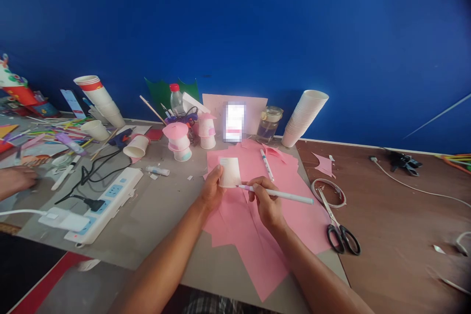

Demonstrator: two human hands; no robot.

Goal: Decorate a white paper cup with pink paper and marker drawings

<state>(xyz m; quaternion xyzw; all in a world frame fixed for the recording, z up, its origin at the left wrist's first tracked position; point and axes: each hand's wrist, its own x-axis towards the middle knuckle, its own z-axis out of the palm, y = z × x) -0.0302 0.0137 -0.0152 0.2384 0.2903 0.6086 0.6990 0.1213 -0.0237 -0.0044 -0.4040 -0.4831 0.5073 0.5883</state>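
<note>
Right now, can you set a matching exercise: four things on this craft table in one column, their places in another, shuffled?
Things:
1 paper cup
2 white pen
3 scissors
4 power strip

Places:
A on the brown table, right of the pink paper
B in the right hand
C on the grey board at left
D in the left hand

Pairs: 1-D, 2-B, 3-A, 4-C

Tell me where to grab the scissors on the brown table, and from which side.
Take the scissors by the black loop handles, which lie at the near end, toward the person. The closed blades point away toward the tape ring. Come from above on the near side: the scissors lie flat, with bare table around the handles.
</note>
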